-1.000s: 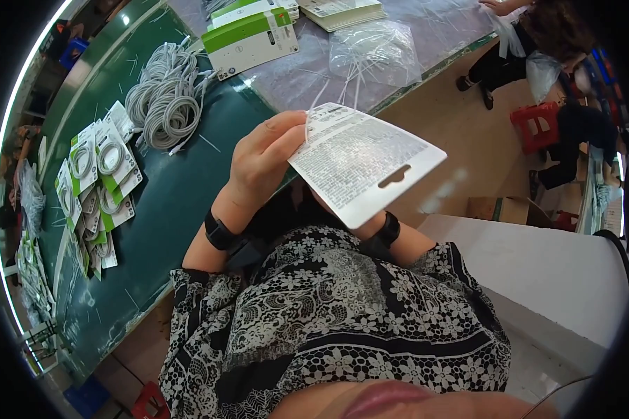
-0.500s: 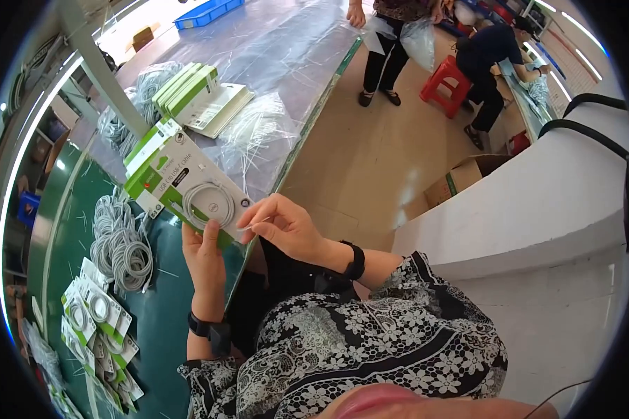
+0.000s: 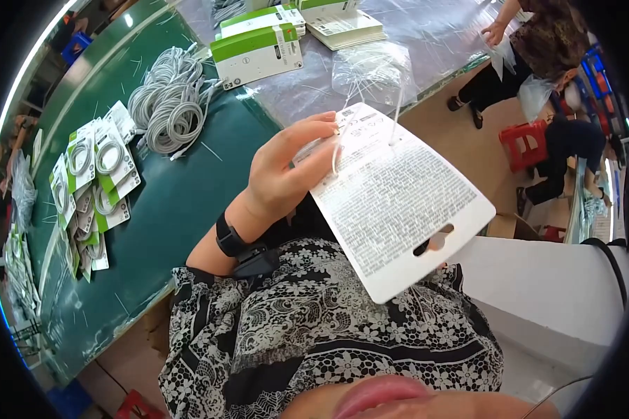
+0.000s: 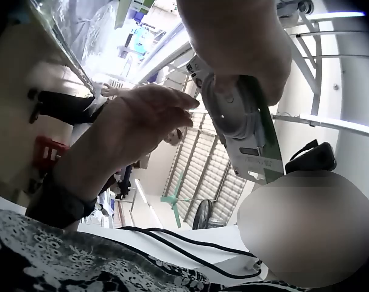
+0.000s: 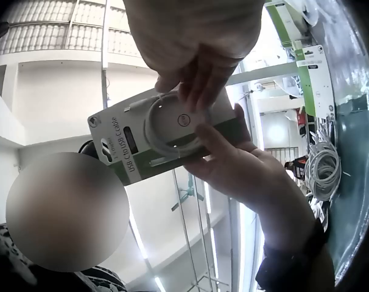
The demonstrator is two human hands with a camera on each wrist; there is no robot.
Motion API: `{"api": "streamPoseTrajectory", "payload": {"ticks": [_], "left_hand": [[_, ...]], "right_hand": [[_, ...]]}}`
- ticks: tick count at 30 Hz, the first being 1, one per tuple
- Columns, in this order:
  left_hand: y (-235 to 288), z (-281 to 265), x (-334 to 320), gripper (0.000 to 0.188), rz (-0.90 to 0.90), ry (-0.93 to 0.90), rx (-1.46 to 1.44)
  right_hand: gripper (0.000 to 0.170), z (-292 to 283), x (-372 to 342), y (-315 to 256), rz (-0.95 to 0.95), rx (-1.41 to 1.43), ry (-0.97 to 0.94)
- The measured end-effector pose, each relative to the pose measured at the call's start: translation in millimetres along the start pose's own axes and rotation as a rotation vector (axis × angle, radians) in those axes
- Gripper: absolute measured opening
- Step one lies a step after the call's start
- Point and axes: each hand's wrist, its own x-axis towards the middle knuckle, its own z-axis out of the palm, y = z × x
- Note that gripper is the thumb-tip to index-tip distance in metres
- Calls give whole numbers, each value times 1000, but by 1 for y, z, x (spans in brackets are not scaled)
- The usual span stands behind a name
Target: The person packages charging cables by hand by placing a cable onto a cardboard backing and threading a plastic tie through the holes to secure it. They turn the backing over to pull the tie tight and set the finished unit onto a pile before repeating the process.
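Note:
My left hand (image 3: 283, 167) grips a white card (image 3: 405, 202) by its edge. In the head view the card's printed back and hang slot face up, and two thin white ties (image 3: 397, 115) stick out of it. On its front, in the right wrist view, a coiled white USB-C cable (image 5: 154, 131) lies flat against the card. There my right hand (image 5: 200, 48) reaches its fingers in at the coil; the card hides most of this hand in the head view. I cannot tell whether its fingertips pinch anything.
On the green table lie a heap of grey coiled cables (image 3: 171, 105) and a pile of carded cables (image 3: 94, 181). Farther back stand green-white cards (image 3: 258, 56) and a plastic bag (image 3: 370, 70) with white ties. A white surface (image 3: 552, 279) is at right; two people are beyond.
Half a second ago the card's front faced up, farther left, with the right hand visible at its edge. Now its back shows, the right hand is behind it, and the head view has shifted.

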Motion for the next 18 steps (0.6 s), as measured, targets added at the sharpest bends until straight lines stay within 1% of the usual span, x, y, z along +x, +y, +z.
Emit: {"api": "streamPoseTrajectory", "payload": {"ticks": [1, 3, 8, 11, 12, 15, 18], "left_hand": [[1, -3, 1, 32, 36, -25, 30], [2, -7, 3, 35, 105, -81, 90], [3, -12, 5, 35, 121, -72, 140], [7, -16, 10, 33, 175, -123, 251], [8, -16, 11, 33, 170, -115, 253], [11, -14, 12, 31, 203, -176, 311], [11, -12, 13, 30, 210, -149, 330]], "right_hand": [[32, -7, -2, 2, 3, -5, -1], [32, -2, 3, 1, -25, -74, -4], [31, 3, 1, 4, -111, -225, -13], [31, 6, 3, 5, -146, -319, -33], [31, 4, 8, 7, -152, -352, -40], [30, 0, 12, 8, -174, -452, -60], [30, -1, 14, 9, -213, -546, -72]]}}
